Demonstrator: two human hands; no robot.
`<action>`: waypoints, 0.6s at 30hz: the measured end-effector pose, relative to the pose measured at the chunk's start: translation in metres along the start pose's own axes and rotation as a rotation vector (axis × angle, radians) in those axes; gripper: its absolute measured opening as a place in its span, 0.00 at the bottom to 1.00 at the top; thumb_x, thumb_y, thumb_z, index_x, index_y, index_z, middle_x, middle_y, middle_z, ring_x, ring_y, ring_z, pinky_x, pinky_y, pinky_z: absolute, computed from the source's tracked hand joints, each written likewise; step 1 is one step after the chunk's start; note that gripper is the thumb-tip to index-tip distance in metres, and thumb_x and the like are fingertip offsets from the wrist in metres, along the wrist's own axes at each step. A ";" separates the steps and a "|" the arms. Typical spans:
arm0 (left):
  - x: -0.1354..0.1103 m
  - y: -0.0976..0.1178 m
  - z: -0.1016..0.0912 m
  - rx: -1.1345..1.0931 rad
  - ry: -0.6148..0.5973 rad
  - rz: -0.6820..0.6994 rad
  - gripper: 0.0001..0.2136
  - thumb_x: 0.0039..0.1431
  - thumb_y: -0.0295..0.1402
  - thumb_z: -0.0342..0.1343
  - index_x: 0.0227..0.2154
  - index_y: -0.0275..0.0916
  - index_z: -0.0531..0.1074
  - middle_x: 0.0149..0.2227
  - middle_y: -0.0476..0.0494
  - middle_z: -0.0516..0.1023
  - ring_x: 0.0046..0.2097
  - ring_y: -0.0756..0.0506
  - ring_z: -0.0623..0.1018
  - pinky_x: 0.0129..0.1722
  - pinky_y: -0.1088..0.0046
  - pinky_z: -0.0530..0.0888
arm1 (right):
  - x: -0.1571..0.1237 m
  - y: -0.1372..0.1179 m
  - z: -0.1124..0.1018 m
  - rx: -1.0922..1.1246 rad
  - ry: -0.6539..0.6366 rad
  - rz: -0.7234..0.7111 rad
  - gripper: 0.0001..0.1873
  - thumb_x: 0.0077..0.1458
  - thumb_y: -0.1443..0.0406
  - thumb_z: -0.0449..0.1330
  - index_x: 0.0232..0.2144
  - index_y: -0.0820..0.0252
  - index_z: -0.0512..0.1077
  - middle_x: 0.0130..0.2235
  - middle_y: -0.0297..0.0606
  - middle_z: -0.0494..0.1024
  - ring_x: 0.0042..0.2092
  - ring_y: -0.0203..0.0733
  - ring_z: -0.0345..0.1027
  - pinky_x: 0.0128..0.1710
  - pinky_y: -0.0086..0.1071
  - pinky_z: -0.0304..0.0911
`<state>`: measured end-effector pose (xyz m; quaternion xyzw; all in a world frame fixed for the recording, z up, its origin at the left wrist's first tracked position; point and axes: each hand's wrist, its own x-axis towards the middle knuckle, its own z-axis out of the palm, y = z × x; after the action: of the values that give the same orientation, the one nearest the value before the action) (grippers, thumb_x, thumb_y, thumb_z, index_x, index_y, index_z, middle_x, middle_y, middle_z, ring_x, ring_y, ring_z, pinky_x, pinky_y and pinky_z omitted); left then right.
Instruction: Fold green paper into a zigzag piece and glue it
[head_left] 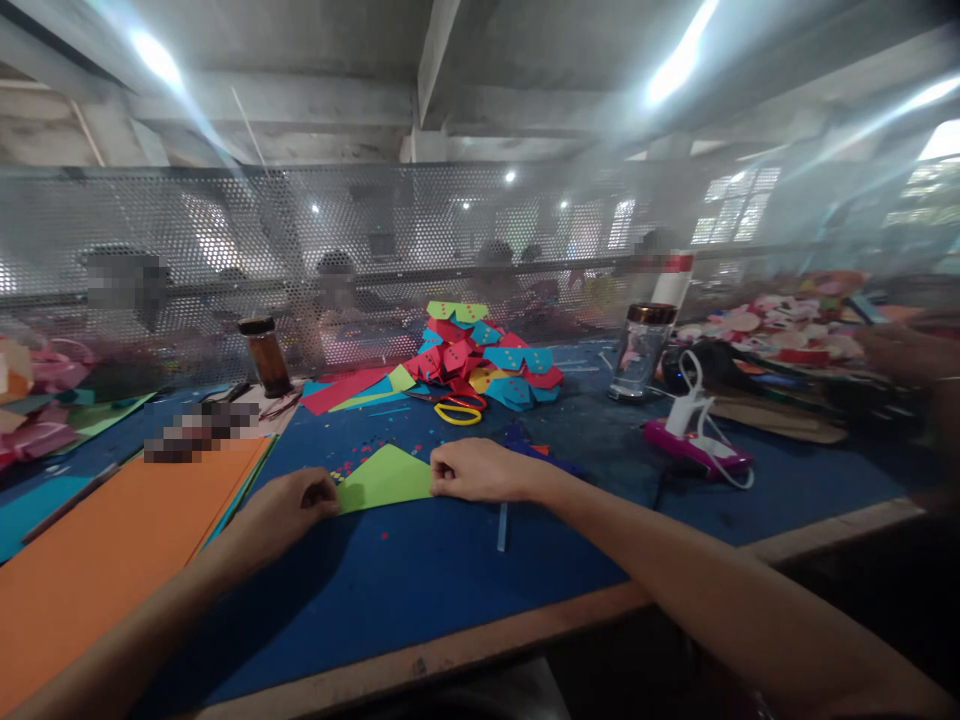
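Observation:
A folded piece of light green paper (388, 478), its peak pointing away from me, is on the blue tabletop (405, 590). My left hand (311, 494) pinches its left corner. At the right corner, my right hand (469, 468) is closed on the paper with curled fingers. Small red and coloured paper dots (351, 462) are scattered just behind the left hand. Beyond the right hand lie scissors with yellow and red handles (459, 408). A dark blue tool (544, 455), partly hidden by the right hand and forearm, is close by, and a narrow clear strip (502, 528) lies below that wrist.
Folded, dotted paper pieces (484, 360) are heaped at the back. Orange sheets (150, 535) lie left, near a brown bottle (265, 357). A glass jar (641, 352) and a magenta and white corded device (697, 445) stand right. Another person's hand (904, 345) shows far right.

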<state>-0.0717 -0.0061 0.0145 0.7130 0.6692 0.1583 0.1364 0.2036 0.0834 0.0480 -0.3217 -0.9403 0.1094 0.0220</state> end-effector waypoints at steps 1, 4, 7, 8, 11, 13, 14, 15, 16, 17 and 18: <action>0.000 -0.001 0.000 -0.003 -0.007 0.000 0.09 0.55 0.39 0.50 0.30 0.41 0.72 0.28 0.48 0.75 0.31 0.44 0.73 0.30 0.72 0.63 | 0.000 0.000 -0.001 0.004 -0.006 0.000 0.08 0.56 0.59 0.60 0.34 0.58 0.74 0.37 0.37 0.80 0.36 0.41 0.71 0.29 0.28 0.53; 0.001 -0.004 0.000 -0.006 -0.012 0.017 0.09 0.55 0.40 0.50 0.31 0.41 0.72 0.29 0.48 0.75 0.32 0.44 0.73 0.31 0.72 0.63 | -0.001 -0.001 -0.002 0.016 -0.024 0.005 0.08 0.56 0.60 0.60 0.34 0.59 0.74 0.37 0.37 0.80 0.36 0.41 0.71 0.29 0.28 0.53; 0.002 -0.006 0.000 -0.015 -0.003 0.021 0.09 0.54 0.39 0.51 0.31 0.41 0.72 0.29 0.48 0.75 0.32 0.44 0.73 0.31 0.71 0.64 | -0.001 0.000 -0.003 0.025 -0.031 0.012 0.07 0.56 0.61 0.60 0.34 0.59 0.74 0.36 0.37 0.80 0.36 0.41 0.71 0.29 0.28 0.53; 0.002 -0.006 0.000 -0.019 -0.004 0.021 0.09 0.54 0.39 0.51 0.31 0.41 0.72 0.28 0.48 0.75 0.32 0.44 0.73 0.31 0.71 0.64 | -0.001 0.000 -0.003 0.027 -0.032 0.010 0.07 0.56 0.61 0.60 0.34 0.59 0.74 0.36 0.37 0.80 0.36 0.41 0.71 0.29 0.28 0.53; 0.002 -0.008 -0.001 -0.027 -0.015 0.032 0.09 0.54 0.38 0.50 0.30 0.41 0.72 0.29 0.48 0.76 0.32 0.44 0.73 0.31 0.71 0.64 | 0.000 0.002 -0.002 0.039 -0.035 0.000 0.07 0.56 0.62 0.60 0.34 0.59 0.74 0.37 0.37 0.80 0.36 0.40 0.71 0.29 0.28 0.53; 0.003 -0.009 -0.001 -0.027 -0.020 0.039 0.08 0.54 0.37 0.50 0.31 0.41 0.72 0.29 0.48 0.76 0.33 0.43 0.73 0.32 0.71 0.65 | 0.000 0.003 -0.003 0.052 -0.040 -0.007 0.06 0.56 0.63 0.60 0.35 0.59 0.74 0.37 0.37 0.80 0.36 0.40 0.71 0.29 0.28 0.53; 0.003 -0.010 -0.001 -0.023 -0.022 0.040 0.08 0.54 0.37 0.50 0.31 0.41 0.72 0.30 0.47 0.76 0.33 0.43 0.74 0.32 0.71 0.65 | 0.000 0.003 -0.003 0.057 -0.045 -0.010 0.06 0.56 0.63 0.60 0.35 0.60 0.74 0.37 0.37 0.80 0.36 0.39 0.71 0.30 0.28 0.54; 0.003 -0.010 -0.001 -0.021 -0.025 0.040 0.08 0.54 0.37 0.50 0.32 0.41 0.72 0.30 0.47 0.76 0.33 0.43 0.74 0.33 0.70 0.65 | 0.000 0.003 -0.004 0.060 -0.050 -0.013 0.06 0.56 0.64 0.60 0.35 0.60 0.74 0.37 0.37 0.80 0.35 0.39 0.71 0.30 0.28 0.54; 0.003 -0.011 -0.001 -0.020 -0.028 0.043 0.08 0.55 0.37 0.50 0.32 0.41 0.72 0.30 0.47 0.76 0.33 0.43 0.74 0.33 0.70 0.65 | 0.000 0.003 -0.004 0.062 -0.055 -0.017 0.06 0.55 0.64 0.60 0.36 0.60 0.74 0.37 0.37 0.80 0.35 0.39 0.70 0.30 0.28 0.54; 0.003 -0.011 -0.001 -0.023 -0.031 0.046 0.08 0.55 0.37 0.50 0.32 0.40 0.72 0.30 0.47 0.76 0.34 0.43 0.74 0.33 0.70 0.65 | -0.001 0.003 -0.005 0.065 -0.060 -0.021 0.06 0.55 0.65 0.60 0.36 0.60 0.74 0.37 0.37 0.80 0.35 0.39 0.70 0.30 0.28 0.54; 0.003 -0.011 -0.001 -0.026 -0.033 0.051 0.08 0.55 0.37 0.50 0.32 0.40 0.72 0.31 0.47 0.77 0.34 0.43 0.74 0.33 0.70 0.65 | -0.001 0.002 -0.006 0.069 -0.065 -0.024 0.06 0.55 0.66 0.60 0.36 0.60 0.74 0.37 0.37 0.80 0.36 0.39 0.70 0.30 0.28 0.54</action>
<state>-0.0823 -0.0027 0.0110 0.7305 0.6464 0.1587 0.1526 0.2065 0.0855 0.0531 -0.3057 -0.9400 0.1516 0.0039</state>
